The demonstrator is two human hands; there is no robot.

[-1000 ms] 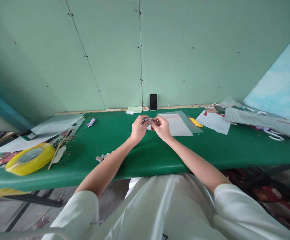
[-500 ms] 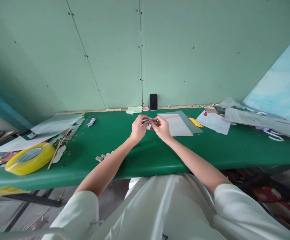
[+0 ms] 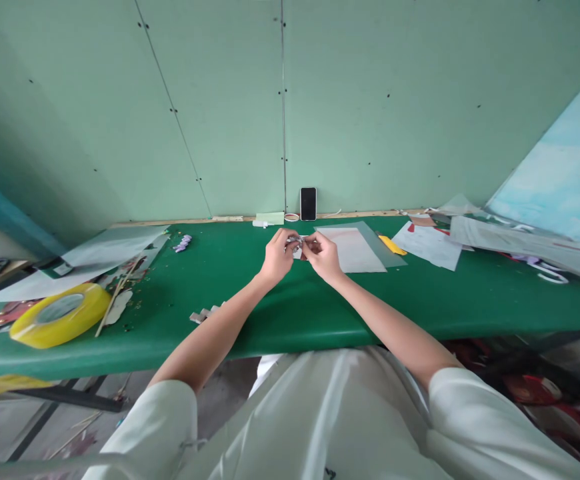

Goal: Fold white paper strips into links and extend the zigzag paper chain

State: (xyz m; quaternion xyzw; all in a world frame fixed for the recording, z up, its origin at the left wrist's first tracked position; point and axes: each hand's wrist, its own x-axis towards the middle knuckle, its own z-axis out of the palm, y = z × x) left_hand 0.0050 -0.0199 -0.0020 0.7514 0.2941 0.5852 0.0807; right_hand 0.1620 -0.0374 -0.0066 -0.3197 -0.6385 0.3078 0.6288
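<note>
My left hand (image 3: 279, 255) and my right hand (image 3: 323, 255) meet over the middle of the green table (image 3: 205, 273), fingers pinched together. Between the fingertips is a small greyish-white piece (image 3: 297, 248); the fingers cover most of it and its kind cannot be made out. Just right of my right hand lies a white sheet of paper (image 3: 355, 250). Beside my left forearm a row of small grey-white folded pieces (image 3: 205, 313) rests on the table, partly hidden by the arm. Farther left sits a small purple folded piece (image 3: 183, 244).
A phone (image 3: 309, 204) leans upright on the back wall. A yellow tape roll (image 3: 60, 315) and thin sticks (image 3: 117, 293) lie at left. To the right are a yellow utility knife (image 3: 392, 245), a printed sheet (image 3: 430, 243) and stacked clear sheets (image 3: 525, 240).
Almost nothing differs. Both hands stay together in the same place, with only a slight shift of the fingers around the small piece.
</note>
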